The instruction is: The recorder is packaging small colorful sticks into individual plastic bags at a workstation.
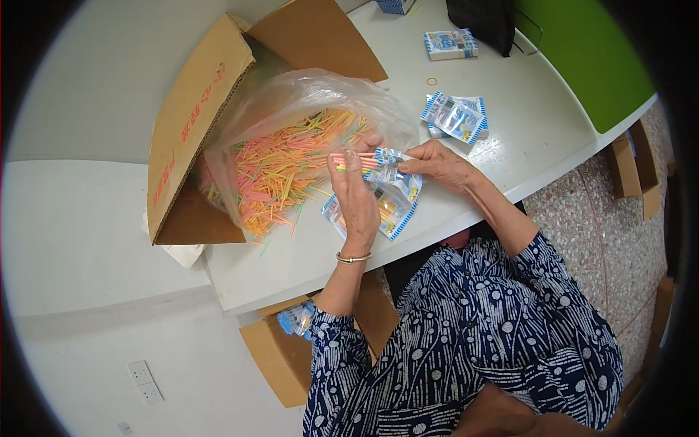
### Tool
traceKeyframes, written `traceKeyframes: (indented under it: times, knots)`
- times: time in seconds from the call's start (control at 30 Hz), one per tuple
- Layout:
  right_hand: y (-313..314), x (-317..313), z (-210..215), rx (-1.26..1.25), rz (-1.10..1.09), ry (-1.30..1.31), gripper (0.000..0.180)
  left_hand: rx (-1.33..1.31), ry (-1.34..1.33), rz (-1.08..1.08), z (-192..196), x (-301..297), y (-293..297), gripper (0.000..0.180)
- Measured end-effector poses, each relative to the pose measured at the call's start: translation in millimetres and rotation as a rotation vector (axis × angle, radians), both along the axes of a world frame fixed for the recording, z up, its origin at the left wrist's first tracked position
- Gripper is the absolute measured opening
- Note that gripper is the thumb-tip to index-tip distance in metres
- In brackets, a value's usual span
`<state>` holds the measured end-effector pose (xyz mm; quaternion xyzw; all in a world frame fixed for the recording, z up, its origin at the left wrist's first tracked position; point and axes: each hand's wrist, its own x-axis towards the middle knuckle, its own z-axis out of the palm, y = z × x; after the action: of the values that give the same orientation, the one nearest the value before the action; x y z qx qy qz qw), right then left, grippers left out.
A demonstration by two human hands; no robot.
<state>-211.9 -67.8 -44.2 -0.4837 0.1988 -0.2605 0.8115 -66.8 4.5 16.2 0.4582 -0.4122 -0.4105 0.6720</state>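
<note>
My left hand (357, 202), with a bangle at its wrist, is closed round a small bundle of thin pastel sticks (355, 162) in pink, yellow and green. The right ends of the sticks meet a small clear packet (386, 162) with blue-and-white striped edges. Fingers and thumb of my right hand (441, 166) pinch that packet; how far the sticks reach inside it is hard to see. Beneath both hands, more such packets (397, 209) lie on the white table, some with coloured sticks showing through. Beyond my left hand, a large clear plastic bag (313, 84) holds a heap of loose sticks (280, 164).
An opened cardboard box (191, 131) on its side surrounds the bag. Flat packets (457, 116), a rubber band (432, 81), another packet (451, 45) and a black bag (486, 22) lie farther back. A lower cardboard box (280, 357) stands below the table's near edge.
</note>
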Motion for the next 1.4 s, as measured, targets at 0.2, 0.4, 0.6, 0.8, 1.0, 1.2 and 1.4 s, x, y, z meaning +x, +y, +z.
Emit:
traceKeyframes:
  times: [0.2, 0.4, 0.6, 0.8, 1.0, 1.2, 1.4]
  knots:
    - [2.0, -1.9, 2.1, 0.032, -0.028, -0.018, 0.033, -0.057, 0.017, 0.062, -3.3, -7.5, 11.9, 0.028]
    - [3.2, -0.6, -1.0, -0.021, 0.016, -0.003, 0.032, 0.029, -0.183, -0.047, -7.5, 2.8, 12.8, 0.025]
    - [5.0, 1.3, 3.2, 0.027, 0.017, -0.044, 0.034, 0.064, -0.502, -0.083, -6.6, 17.7, 11.5, 0.033]
    - [7.2, 2.4, 3.1, 0.010, 0.018, -0.086, 0.035, 0.229, -0.784, -0.110, 6.4, 23.1, 18.2, 0.033]
    - [10.6, 1.1, 11.1, -0.130, -0.009, 0.000, 0.034, 0.145, -0.515, -0.135, 8.6, 21.7, 13.5, 0.034]
    - [9.4, -2.1, 12.6, -0.137, 0.103, 0.081, 0.030, 0.207, -0.398, -0.286, 17.8, 22.6, 7.4, 0.040]
    - [12.6, 2.4, 18.1, -0.147, 0.125, 0.074, 0.029, 0.213, -0.373, -0.289, 11.1, 26.3, 12.6, 0.040]
